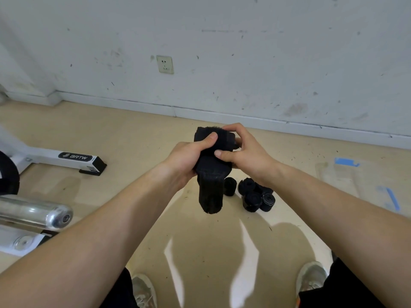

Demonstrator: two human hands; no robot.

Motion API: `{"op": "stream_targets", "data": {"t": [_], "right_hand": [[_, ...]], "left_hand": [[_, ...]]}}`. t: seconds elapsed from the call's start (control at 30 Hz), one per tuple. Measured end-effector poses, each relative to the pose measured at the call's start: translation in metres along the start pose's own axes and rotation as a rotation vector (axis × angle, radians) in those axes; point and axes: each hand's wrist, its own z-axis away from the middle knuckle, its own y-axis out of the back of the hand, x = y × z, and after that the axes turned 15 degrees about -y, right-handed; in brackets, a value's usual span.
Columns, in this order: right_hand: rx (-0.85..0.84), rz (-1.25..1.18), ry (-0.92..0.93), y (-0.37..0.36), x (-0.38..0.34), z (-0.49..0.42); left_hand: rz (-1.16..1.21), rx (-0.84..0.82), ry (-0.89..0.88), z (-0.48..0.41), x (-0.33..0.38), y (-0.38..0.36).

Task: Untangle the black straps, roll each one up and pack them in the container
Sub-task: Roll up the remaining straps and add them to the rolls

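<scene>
A wide black strap (211, 174) is held above the floor, its upper part partly rolled and its free end hanging down. My left hand (186, 158) grips it from the left with the thumb across its front. My right hand (242, 150) grips the rolled top from the right, fingers curled over it. On the floor behind lie several rolled black straps (255, 194), one roll (230, 185) standing a little apart to the left. A clear plastic container (338, 176) with blue tape marks sits on the floor at the right.
White exercise-machine base (66, 158) with a black foot stands at the left, a chrome bar end (44, 213) in front of it. A white wall with a socket (165, 64) runs behind. My two shoes (142, 290) show at the bottom.
</scene>
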Motion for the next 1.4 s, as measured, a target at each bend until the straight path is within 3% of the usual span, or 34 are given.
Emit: {"op": "stream_targets", "data": {"t": [0.13, 0.27, 0.67, 0.8, 0.97, 1.4], "right_hand": [[-0.085, -0.231, -0.192, 0.006, -0.011, 0.0], [-0.091, -0.21, -0.263, 0.007, -0.009, -0.001], [0.011, -0.26, -0.142, 0.006, -0.006, -0.005], [0.069, -0.283, -0.141, 0.011, -0.006, -0.008], [0.122, -0.269, -0.129, 0.011, -0.004, -0.011], [0.228, 0.113, 0.052, 0.004, 0.002, -0.009]], "left_hand": [[-0.076, -0.054, -0.072, 0.0, 0.001, 0.0], [-0.085, -0.048, -0.125, 0.001, 0.005, 0.001], [0.013, -0.09, -0.012, 0.009, 0.013, -0.002], [-0.088, -0.106, 0.091, 0.011, 0.01, 0.0], [-0.147, -0.018, 0.096, 0.01, 0.005, -0.002], [-0.023, 0.077, 0.11, 0.01, 0.014, -0.01]]}}
